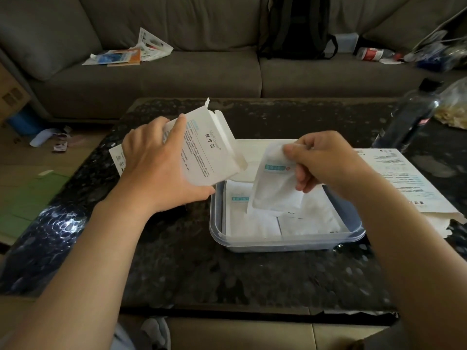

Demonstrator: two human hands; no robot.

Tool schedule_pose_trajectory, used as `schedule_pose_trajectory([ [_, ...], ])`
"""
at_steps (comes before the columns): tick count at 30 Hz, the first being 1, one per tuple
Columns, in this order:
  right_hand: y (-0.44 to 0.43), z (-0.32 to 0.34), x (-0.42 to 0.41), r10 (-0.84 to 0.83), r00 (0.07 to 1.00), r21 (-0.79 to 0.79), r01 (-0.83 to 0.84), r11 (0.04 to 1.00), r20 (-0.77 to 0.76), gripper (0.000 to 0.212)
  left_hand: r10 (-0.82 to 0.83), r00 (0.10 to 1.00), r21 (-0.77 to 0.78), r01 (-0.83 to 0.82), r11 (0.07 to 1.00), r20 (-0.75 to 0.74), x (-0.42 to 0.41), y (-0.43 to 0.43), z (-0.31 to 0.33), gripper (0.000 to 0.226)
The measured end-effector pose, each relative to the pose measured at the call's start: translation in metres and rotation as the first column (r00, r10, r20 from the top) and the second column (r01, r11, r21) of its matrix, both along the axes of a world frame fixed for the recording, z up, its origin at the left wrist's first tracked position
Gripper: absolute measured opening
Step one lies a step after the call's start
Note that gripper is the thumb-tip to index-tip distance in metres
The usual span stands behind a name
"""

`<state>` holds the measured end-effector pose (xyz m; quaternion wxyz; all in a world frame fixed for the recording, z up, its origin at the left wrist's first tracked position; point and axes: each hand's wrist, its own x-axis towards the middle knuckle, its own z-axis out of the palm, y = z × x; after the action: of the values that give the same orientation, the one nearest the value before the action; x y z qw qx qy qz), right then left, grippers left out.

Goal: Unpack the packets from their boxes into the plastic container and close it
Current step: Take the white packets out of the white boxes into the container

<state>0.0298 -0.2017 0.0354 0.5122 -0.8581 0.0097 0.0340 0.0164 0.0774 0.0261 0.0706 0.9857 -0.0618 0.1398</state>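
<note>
We note left grip [156, 162] curled round the open box [209, 150]; right grip [326, 164] pinching a packet [275, 195] above the container [285, 245], mid-bench [202, 274]; flattened carton [404, 178] just beside it, rightward.

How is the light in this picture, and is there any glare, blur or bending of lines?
Head view: the room is dim; a bright glare patch sits on the glossy black speckled table at lower left; the white packets in the clear plastic container look washed out; the wide lens bows the grey sofa.
</note>
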Motion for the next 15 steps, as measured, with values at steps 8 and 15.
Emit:
schedule_pose_trajectory([
  [8,0.004,-0.02,0.011,0.112,0.992,-0.445,-0.073,0.892,0.063,0.073,0.013,1.0,-0.017,-0.013,1.0,-0.013,-0.001,0.003,0.0,0.134],
  [15,0.003,-0.032,0.007,0.216,0.974,-0.751,-0.187,0.633,-0.06,0.068,-0.013,1.0,-0.021,0.013,1.0,-0.01,-0.002,-0.001,0.001,0.135],
])
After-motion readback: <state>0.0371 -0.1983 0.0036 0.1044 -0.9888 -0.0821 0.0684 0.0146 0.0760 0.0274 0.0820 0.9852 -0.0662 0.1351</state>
